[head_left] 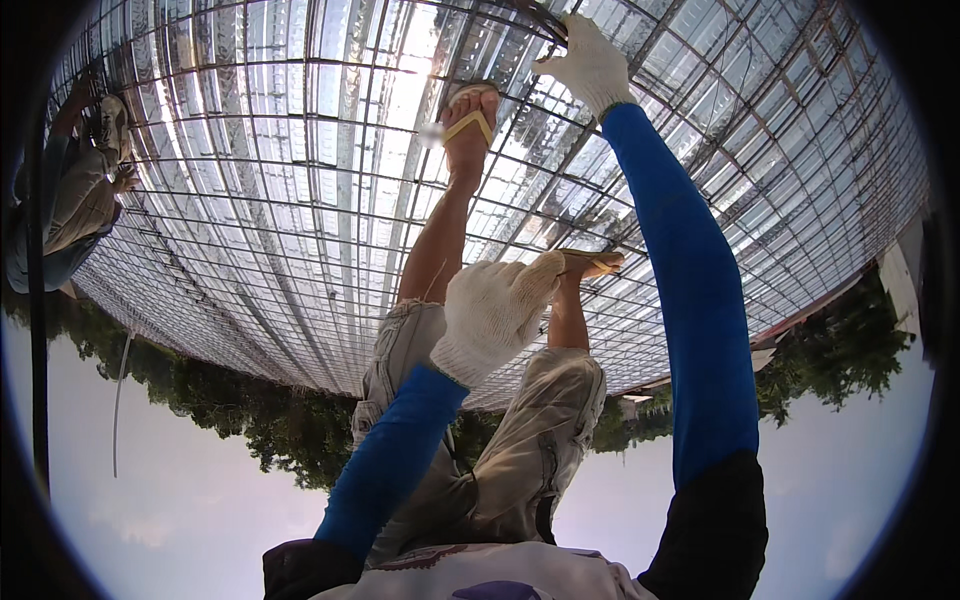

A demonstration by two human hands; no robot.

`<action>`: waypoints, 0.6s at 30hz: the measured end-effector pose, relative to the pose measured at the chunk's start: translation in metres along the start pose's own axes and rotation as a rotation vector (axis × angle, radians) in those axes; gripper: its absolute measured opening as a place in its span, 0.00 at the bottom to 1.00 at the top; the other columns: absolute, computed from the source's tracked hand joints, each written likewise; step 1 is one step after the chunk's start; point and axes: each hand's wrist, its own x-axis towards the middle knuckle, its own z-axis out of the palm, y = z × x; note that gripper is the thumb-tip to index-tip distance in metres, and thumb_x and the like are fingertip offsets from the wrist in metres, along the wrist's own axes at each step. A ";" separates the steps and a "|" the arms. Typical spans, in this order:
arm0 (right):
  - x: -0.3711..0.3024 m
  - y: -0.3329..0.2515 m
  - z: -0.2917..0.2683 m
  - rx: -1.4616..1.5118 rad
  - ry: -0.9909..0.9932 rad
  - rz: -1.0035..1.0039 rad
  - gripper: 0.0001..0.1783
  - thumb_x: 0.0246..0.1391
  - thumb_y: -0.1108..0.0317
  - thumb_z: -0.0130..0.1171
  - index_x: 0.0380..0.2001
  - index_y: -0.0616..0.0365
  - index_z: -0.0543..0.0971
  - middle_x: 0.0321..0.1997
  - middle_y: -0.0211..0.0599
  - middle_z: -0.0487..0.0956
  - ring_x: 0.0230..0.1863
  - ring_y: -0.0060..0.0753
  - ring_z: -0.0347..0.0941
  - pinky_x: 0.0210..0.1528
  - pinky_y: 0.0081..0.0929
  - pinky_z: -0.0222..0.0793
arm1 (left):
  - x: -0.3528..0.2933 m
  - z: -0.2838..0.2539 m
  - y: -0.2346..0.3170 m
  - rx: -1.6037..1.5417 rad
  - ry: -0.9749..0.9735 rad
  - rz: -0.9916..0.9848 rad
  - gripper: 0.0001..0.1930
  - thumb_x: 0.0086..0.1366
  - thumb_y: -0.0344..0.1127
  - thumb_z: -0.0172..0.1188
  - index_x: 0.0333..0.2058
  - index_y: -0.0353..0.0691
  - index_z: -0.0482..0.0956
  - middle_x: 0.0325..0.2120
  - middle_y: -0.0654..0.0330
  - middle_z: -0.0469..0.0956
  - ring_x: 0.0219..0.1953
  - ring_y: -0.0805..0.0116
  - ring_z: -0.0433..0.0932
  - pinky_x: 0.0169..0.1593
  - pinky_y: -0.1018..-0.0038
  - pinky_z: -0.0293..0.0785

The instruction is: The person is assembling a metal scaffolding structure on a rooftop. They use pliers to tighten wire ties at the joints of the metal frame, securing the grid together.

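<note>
I am bent far over, so the ground fills the top of the view and the sky the bottom. A steel bar mesh (300,150) lies over shiny corrugated metal decking (230,250). My feet in yellow flip-flops (472,120) stand on the mesh. My right hand (588,62), in a white knit glove with a blue sleeve, reaches far out and grips a dark bar (545,22) of the mesh. My left hand (495,312), gloved the same way, is curled in a fist beside my other sandal (592,263). Nothing shows in it.
Another person (75,190) in grey clothes crouches on the mesh at the far left. Trees (250,410) and a building edge (900,280) border the deck. A thin pole (120,400) stands at the left.
</note>
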 end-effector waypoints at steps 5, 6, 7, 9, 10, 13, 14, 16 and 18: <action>0.056 -0.018 0.045 -0.030 -0.084 -0.015 0.33 0.59 0.50 0.69 0.61 0.59 0.76 0.52 0.49 0.85 0.52 0.53 0.85 0.53 0.47 0.82 | 0.009 -0.015 -0.018 -0.045 0.038 -0.102 0.10 0.67 0.35 0.68 0.46 0.43 0.89 0.24 0.62 0.82 0.22 0.62 0.79 0.30 0.65 0.72; 0.058 -0.020 0.052 -0.043 -0.080 -0.015 0.32 0.59 0.51 0.69 0.60 0.59 0.76 0.51 0.49 0.85 0.51 0.53 0.85 0.52 0.47 0.82 | 0.010 -0.015 -0.021 -0.069 0.067 -0.107 0.10 0.67 0.35 0.68 0.46 0.43 0.89 0.24 0.62 0.82 0.22 0.62 0.79 0.30 0.65 0.72; 0.057 -0.021 0.058 -0.053 -0.078 -0.013 0.32 0.59 0.51 0.68 0.59 0.59 0.76 0.50 0.49 0.85 0.50 0.53 0.85 0.51 0.47 0.82 | 0.008 -0.015 -0.022 -0.076 0.037 -0.106 0.12 0.67 0.36 0.67 0.48 0.44 0.88 0.25 0.63 0.82 0.23 0.62 0.79 0.30 0.65 0.73; 0.052 -0.022 0.069 -0.077 -0.046 -0.021 0.30 0.59 0.52 0.68 0.58 0.59 0.76 0.48 0.49 0.85 0.48 0.53 0.86 0.49 0.47 0.83 | 0.005 -0.015 -0.023 -0.091 -0.020 -0.098 0.16 0.66 0.37 0.65 0.52 0.45 0.86 0.27 0.65 0.80 0.26 0.64 0.79 0.30 0.63 0.74; 0.048 -0.022 0.074 -0.086 -0.031 -0.023 0.29 0.60 0.53 0.67 0.57 0.59 0.76 0.47 0.49 0.86 0.47 0.53 0.86 0.48 0.47 0.83 | 0.006 -0.016 -0.023 -0.076 -0.016 -0.097 0.14 0.66 0.36 0.67 0.50 0.44 0.87 0.26 0.63 0.81 0.24 0.63 0.79 0.30 0.64 0.73; 0.039 -0.021 0.087 -0.110 0.015 -0.022 0.26 0.60 0.54 0.67 0.55 0.59 0.77 0.43 0.49 0.86 0.44 0.53 0.86 0.45 0.48 0.83 | 0.011 -0.017 -0.020 -0.039 -0.006 -0.094 0.10 0.67 0.34 0.69 0.45 0.40 0.88 0.24 0.61 0.82 0.22 0.61 0.78 0.29 0.65 0.72; 0.038 -0.019 0.090 -0.118 0.031 -0.020 0.26 0.61 0.54 0.66 0.55 0.59 0.77 0.42 0.49 0.86 0.43 0.53 0.86 0.44 0.48 0.83 | 0.010 -0.016 -0.019 -0.035 -0.002 -0.095 0.10 0.67 0.34 0.69 0.45 0.40 0.88 0.23 0.62 0.82 0.21 0.62 0.78 0.29 0.65 0.72; 0.035 -0.015 0.092 -0.118 0.048 -0.013 0.24 0.61 0.55 0.66 0.53 0.59 0.77 0.40 0.49 0.86 0.42 0.53 0.86 0.42 0.48 0.83 | 0.011 -0.016 -0.019 -0.027 -0.028 -0.093 0.10 0.67 0.34 0.69 0.45 0.40 0.88 0.23 0.62 0.82 0.21 0.62 0.78 0.29 0.66 0.72; 0.034 -0.007 0.091 -0.113 0.071 -0.012 0.22 0.61 0.56 0.65 0.52 0.59 0.77 0.38 0.49 0.86 0.40 0.54 0.87 0.40 0.48 0.83 | 0.014 -0.016 -0.018 -0.025 -0.082 -0.089 0.10 0.68 0.34 0.69 0.46 0.40 0.88 0.23 0.62 0.82 0.21 0.63 0.78 0.29 0.66 0.72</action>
